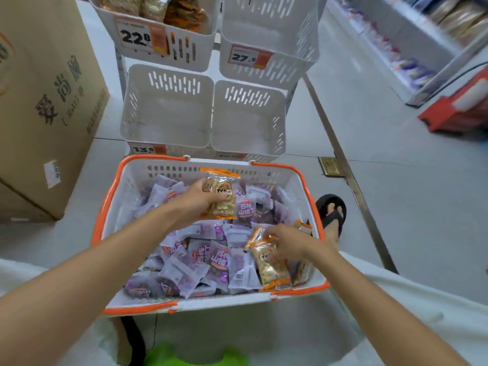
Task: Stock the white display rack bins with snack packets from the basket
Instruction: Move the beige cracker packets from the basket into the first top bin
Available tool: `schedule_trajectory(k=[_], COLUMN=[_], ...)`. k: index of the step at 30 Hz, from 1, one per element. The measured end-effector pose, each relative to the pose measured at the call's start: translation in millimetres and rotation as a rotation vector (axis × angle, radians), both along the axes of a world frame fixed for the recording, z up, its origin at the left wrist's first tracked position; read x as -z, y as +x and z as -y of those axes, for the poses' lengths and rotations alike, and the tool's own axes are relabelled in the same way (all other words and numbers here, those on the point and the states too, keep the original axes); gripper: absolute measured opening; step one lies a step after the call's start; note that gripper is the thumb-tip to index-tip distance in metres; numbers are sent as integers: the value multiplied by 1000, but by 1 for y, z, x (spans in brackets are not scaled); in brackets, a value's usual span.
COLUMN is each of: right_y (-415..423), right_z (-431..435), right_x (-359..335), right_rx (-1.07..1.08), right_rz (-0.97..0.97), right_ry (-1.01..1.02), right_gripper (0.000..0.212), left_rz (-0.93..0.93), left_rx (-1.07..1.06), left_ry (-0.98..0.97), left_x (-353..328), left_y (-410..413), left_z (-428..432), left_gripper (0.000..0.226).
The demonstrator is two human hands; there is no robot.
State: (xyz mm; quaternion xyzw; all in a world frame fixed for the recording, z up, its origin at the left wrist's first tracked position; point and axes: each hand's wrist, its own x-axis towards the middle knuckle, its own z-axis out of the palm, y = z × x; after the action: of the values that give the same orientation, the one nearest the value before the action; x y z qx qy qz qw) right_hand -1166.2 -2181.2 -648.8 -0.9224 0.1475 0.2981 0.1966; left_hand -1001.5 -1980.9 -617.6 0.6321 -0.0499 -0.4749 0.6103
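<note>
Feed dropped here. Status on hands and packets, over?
Left hand holds orange packet above basket. Right hand grips second packet inside it. Lower bins empty, nothing in the way.

White basket [111, 196] with an orange rim, heaped with packets, in front of the white rack's bins.
Purple packets [200, 260] lie piled flat across the basket. A clear orange-topped packet [220, 199] stands upright over the far side, gripped by the left hand [195, 199]. A second packet [272, 270] lies tilted in the near right corner, pinched by the right hand [287, 243]. The two lower bins [166, 114] show bare white floors, and the upper left bin [158, 11] holds snacks.
</note>
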Motion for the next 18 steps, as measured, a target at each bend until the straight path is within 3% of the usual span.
schedule_trajectory(k=[3, 6, 10, 11, 13, 15, 16, 18], right_y=[-8, 6, 35, 45, 68, 92, 105, 131], right_z=[6, 16, 7, 3, -7, -17, -21, -31], right_x=[1, -37, -71, -71, -71, -77, -80, -90], right_rx=[168, 408, 524, 538, 581, 695, 730, 734], right_rz=[236, 462, 610, 653, 670, 601, 566, 570], right_ry=[116, 345, 628, 627, 586, 716, 831, 975], right_gripper=[28, 22, 25, 34, 79, 117, 115, 69], left_rz=[1, 24, -61, -82, -70, 19, 86, 224], left_rx=[42, 19, 125, 167, 118, -23, -70, -83], left_ry=[28, 10, -119, -174, -214, -199, -174, -116], left_x=[2, -1, -10, -13, -20, -28, -35, -48], left_y=[-7, -7, -11, -12, -10, 2, 10, 35], left_z=[9, 17, 33, 37, 46, 53, 55, 58], left_gripper=[37, 39, 40, 50, 80, 92, 92, 95])
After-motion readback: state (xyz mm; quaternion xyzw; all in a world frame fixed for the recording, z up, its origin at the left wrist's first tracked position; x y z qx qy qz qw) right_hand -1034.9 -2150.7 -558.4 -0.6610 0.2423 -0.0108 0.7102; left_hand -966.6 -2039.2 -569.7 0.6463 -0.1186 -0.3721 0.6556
